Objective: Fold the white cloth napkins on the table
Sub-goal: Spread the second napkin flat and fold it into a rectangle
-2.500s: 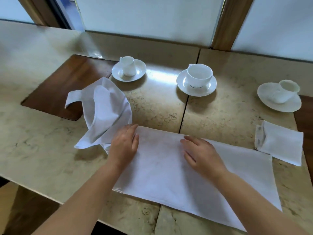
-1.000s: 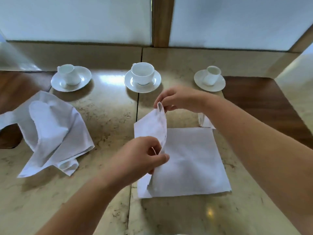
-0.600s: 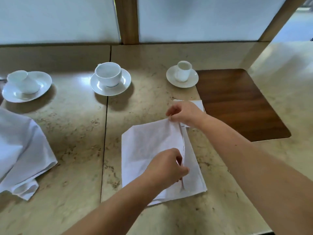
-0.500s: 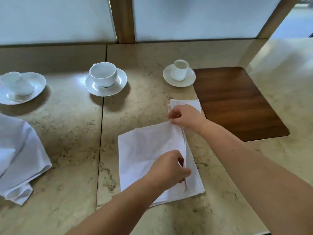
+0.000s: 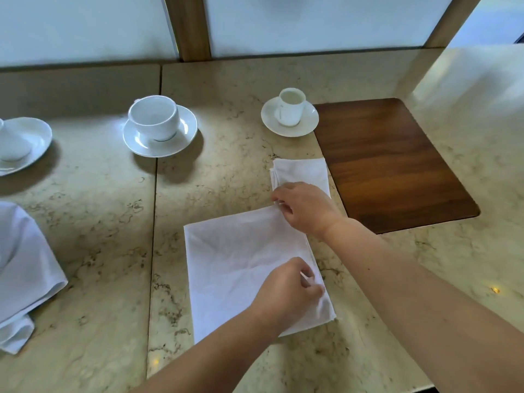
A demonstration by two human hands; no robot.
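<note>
A white napkin [image 5: 232, 268] lies folded into a rough square on the marble table [image 5: 107, 222]. My left hand [image 5: 286, 290] pinches its near right edge. At the far right corner of the same napkin, my right hand [image 5: 306, 208] pinches the stacked layers. Just behind my right hand lies a smaller folded napkin [image 5: 300, 173], partly hidden by it. A loose, crumpled napkin [image 5: 22, 268] sits at the left edge of the view.
Behind the napkins stand a large cup on a saucer [image 5: 158, 126] and a small cup on a saucer [image 5: 290, 113], with a third saucer [image 5: 19, 143] at the far left. A dark wooden inlay [image 5: 391, 165] lies to the right.
The napkin's left half was lifted and brought over to the right, then laid down flat. Both hands now hold the aligned right edge on the table. The view has swung right.
</note>
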